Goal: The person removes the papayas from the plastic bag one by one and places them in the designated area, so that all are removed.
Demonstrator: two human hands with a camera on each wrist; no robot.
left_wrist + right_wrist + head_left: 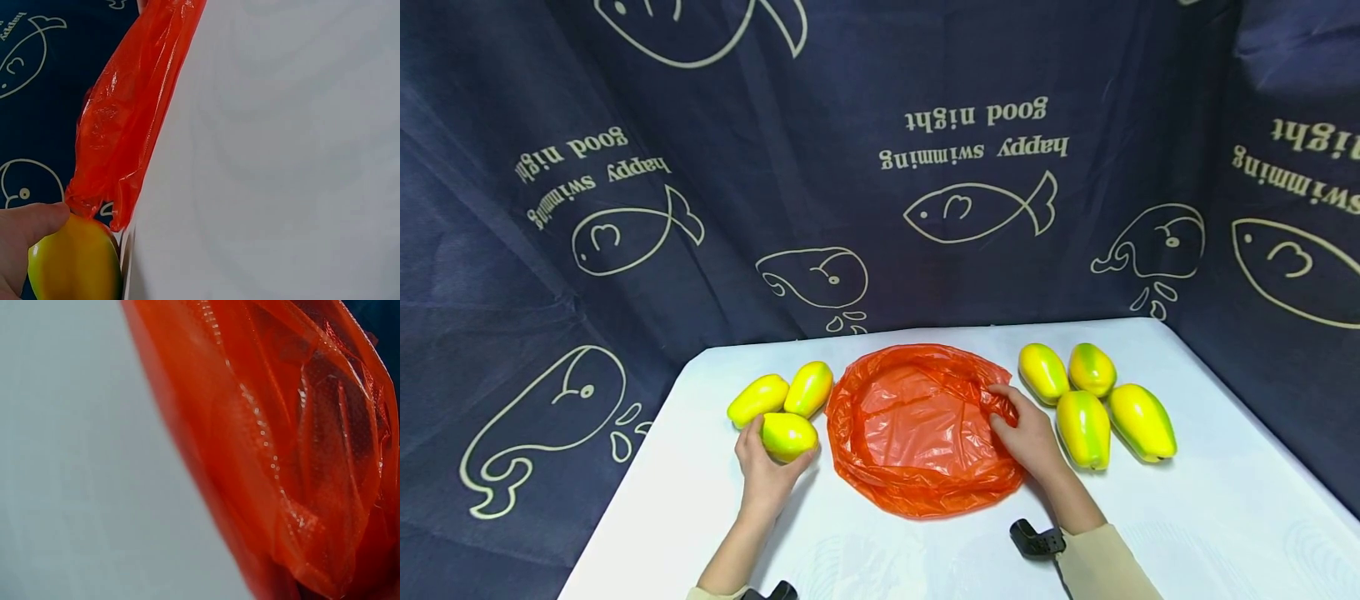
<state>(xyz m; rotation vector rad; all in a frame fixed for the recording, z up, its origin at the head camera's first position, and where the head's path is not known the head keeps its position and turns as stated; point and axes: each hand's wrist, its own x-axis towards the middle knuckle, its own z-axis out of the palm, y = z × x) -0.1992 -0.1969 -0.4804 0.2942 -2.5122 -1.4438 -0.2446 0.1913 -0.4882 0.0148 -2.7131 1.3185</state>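
Observation:
My left hand [765,477] grips a yellow-green papaya [789,437], thumb on one side and fingers on the other. This papaya [76,259] also shows under my thumb in the left wrist view. Two more papayas [758,400] lie just behind it. To the right, a red plastic bag [917,502] is spread with its mouth wide, and I see no fruit inside. My right hand [1028,435] holds the bag's right rim, with red plastic between thumb and forefinger; its other fingers are hidden. In the right wrist view the bag [231,462] fills most of the picture.
Several papayas [1084,427] sit in a group right of the bag. Everything stands on a white table [925,558]. A dark blue cloth [865,150] with fish and whale drawings hangs behind the table and along its sides.

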